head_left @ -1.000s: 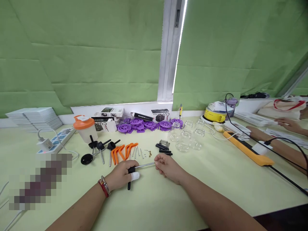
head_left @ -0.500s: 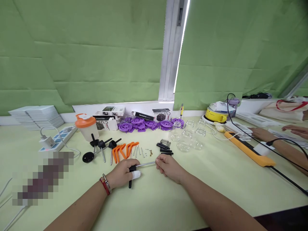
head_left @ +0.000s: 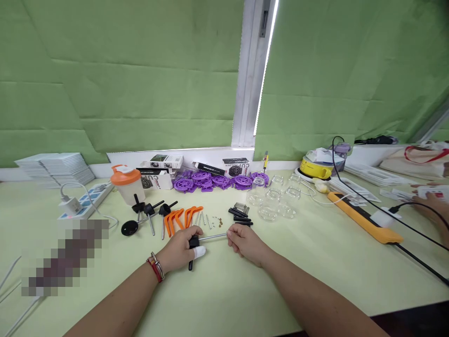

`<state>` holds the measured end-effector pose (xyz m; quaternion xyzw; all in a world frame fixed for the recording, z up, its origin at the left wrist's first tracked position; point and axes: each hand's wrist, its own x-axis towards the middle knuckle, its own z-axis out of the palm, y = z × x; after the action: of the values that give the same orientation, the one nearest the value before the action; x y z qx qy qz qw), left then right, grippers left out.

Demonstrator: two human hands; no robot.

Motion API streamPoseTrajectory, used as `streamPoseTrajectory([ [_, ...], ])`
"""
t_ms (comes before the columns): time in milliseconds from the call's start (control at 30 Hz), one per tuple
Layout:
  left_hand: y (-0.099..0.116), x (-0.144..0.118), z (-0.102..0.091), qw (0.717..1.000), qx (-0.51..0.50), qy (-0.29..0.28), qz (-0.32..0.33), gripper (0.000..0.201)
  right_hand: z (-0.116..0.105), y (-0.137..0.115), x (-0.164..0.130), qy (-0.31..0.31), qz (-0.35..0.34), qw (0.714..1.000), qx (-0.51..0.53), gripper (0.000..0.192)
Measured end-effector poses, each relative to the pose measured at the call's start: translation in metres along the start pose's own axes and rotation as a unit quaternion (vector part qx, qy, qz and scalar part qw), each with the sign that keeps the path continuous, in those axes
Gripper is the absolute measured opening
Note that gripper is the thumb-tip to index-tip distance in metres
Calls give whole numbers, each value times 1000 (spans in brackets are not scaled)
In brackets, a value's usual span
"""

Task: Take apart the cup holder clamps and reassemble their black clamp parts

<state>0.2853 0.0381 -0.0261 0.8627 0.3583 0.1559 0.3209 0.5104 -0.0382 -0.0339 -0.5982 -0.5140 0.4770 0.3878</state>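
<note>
My left hand (head_left: 180, 250) is closed around the black head of a metal rod with a black handle (head_left: 212, 237); a white wrap covers the thumb. The black handle part sticks out below that hand. My right hand (head_left: 245, 241) pinches the far end of the rod, which lies level between both hands. Similar black-headed rods (head_left: 149, 210) stand on the table to the left, beside a round black disc (head_left: 129, 228). Just beyond my hands are orange bent levers (head_left: 189, 217), metal pins (head_left: 208, 221), tiny brass pieces (head_left: 220, 222), black rods (head_left: 240, 218) and springs (head_left: 241, 207).
Purple plastic frames (head_left: 220, 181) and boxes (head_left: 157, 180) line the back. Clear plastic cups (head_left: 272, 196) stand right of centre. A shaker bottle (head_left: 128, 185) and a white power strip (head_left: 89, 201) are left; an orange power strip (head_left: 365, 220) and another person's hand (head_left: 433, 203) are right.
My hands keep nearly the same hold on the rod and handle. At the far right, the other person's hands have shifted, with one now on a white item.
</note>
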Motion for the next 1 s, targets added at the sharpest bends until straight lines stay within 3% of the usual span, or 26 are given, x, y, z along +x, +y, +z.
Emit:
streamPoseTrajectory([
  [300, -3, 3, 3, 999, -24, 16, -17, 33, 1, 9, 3, -1, -41, 999, 34, 11],
  [533, -6, 7, 5, 995, -70, 66, -16, 35, 3, 9, 6, 24, -42, 998, 49, 10],
  [1000, -4, 7, 6, 995, -51, 82, 0, 26, 5, 8, 10, 54, -52, 994, 82, 13],
])
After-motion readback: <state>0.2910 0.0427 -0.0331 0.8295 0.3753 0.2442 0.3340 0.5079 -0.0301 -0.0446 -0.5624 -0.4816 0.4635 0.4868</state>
